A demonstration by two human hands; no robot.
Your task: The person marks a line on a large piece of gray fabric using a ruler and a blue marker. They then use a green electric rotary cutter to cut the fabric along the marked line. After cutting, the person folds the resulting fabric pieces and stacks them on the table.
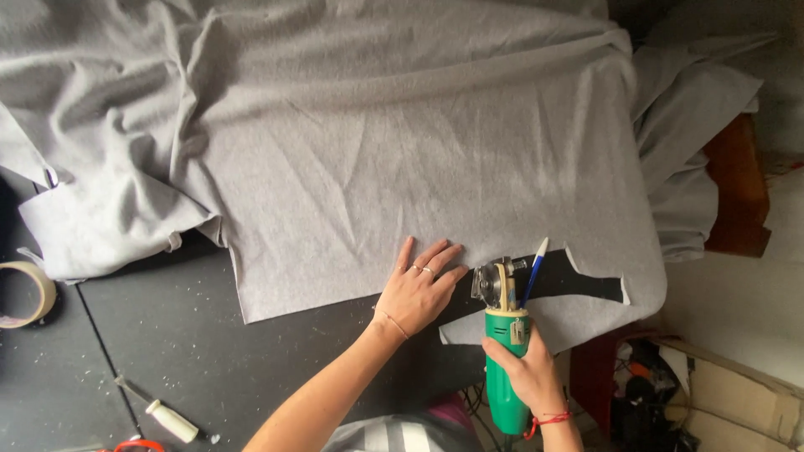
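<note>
Fabric [402, 167] lies spread on the table [167, 335]; I see my left hand [416, 289] flat, fingers open, just left of the green cutter [502, 351], gripped by my right hand [523, 368], pointing away from me.

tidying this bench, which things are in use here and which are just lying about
In use: grey fabric, green electric cutter, blue pen, left hand, right hand.
Lying about: tape roll, white-handled tool, cardboard box.

The roll of tape [23, 293] at nine o'clock is running off the left edge; the cutter's blade [490, 285] is sitting too small to make out; the red object [134, 445] is getting cropped at seven o'clock.
</note>
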